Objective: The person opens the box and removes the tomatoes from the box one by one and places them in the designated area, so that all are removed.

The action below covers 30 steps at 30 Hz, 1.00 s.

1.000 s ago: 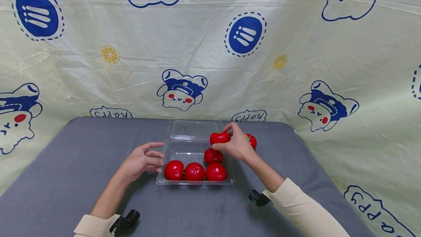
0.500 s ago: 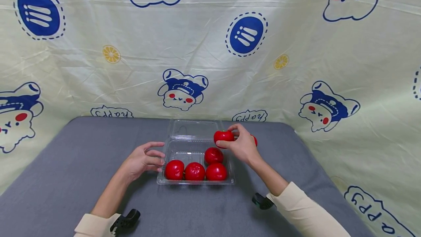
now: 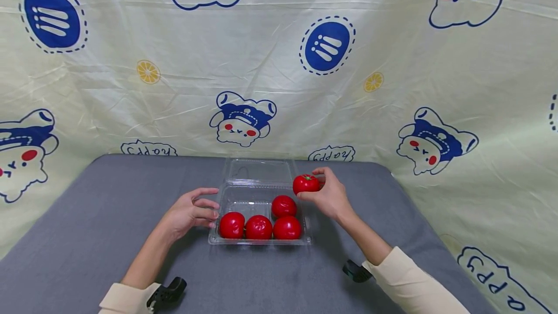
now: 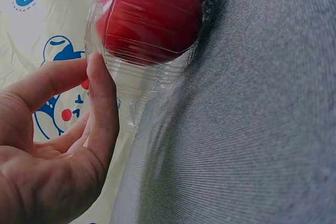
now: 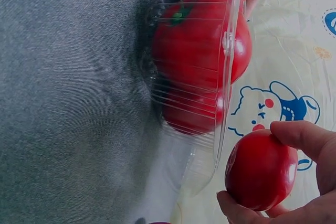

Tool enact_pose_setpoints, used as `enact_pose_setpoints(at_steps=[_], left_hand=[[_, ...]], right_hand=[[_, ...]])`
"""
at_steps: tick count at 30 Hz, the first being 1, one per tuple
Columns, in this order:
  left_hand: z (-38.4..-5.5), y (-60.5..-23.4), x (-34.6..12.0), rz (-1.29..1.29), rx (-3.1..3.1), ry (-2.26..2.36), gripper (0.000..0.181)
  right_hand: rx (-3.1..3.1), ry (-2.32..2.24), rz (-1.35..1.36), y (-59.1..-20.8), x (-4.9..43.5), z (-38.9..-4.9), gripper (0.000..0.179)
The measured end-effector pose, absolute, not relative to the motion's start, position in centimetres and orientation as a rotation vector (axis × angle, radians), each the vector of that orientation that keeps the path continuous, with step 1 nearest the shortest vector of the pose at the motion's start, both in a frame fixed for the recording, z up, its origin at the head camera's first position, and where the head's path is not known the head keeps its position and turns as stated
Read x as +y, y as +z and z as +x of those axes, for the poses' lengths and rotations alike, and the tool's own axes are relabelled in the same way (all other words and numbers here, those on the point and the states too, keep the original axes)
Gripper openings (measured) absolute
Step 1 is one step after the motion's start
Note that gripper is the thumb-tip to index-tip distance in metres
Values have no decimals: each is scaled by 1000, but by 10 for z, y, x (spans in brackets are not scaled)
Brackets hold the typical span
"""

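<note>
A clear plastic box [image 3: 213,240] stands with its hinged lid [image 3: 260,171] folded back. Inside are several tomatoes: three along the front, including one at the front left [image 3: 231,225], and one behind at the right [image 3: 284,206]. My right hand [image 3: 330,198] holds another tomato [image 3: 306,184] at the box's back right corner. In the right wrist view, thumb and fingers grip this tomato [image 5: 261,170] from opposite sides, apart from the box wall. At the box's left edge is my left hand [image 3: 187,213], fingers loosely extended, fingertips touching the rim in the left wrist view.
A grey cloth-covered table [image 3: 117,217] lies under everything. Behind it hangs a pale printed curtain [image 3: 279,62]. Each forearm wears a black wrist camera, such as the one by the left sleeve [image 3: 167,292]. A sliver of red shows at the right wrist view's bottom edge.
My right hand has moved right with the tomato, from over the box toward its right back edge. The tomato lying beyond that hand is now hidden behind it. My left hand stays in place.
</note>
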<state>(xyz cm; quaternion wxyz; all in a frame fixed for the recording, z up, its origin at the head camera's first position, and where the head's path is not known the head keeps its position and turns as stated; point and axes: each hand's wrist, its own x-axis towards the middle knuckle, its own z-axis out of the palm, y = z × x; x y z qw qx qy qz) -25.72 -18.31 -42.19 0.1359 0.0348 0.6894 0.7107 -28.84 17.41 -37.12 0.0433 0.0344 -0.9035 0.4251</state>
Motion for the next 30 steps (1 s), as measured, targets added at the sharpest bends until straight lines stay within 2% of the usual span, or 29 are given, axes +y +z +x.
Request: enact_pose_setpoints(at_steps=[8, 18, 30], left_hand=[[-257, -421, -182, 101, 1985, 2066, 68], [-257, -422, -183, 104, 1987, 2067, 67], [-258, -423, -183, 115, 1977, 2068, 68]], right_hand=[[-2772, 1207, 162, -373, 180, -288, 66], [-2739, 1233, 84, -369, 190, -286, 70], [-2703, 1212, 1, -365, 211, -288, 67]])
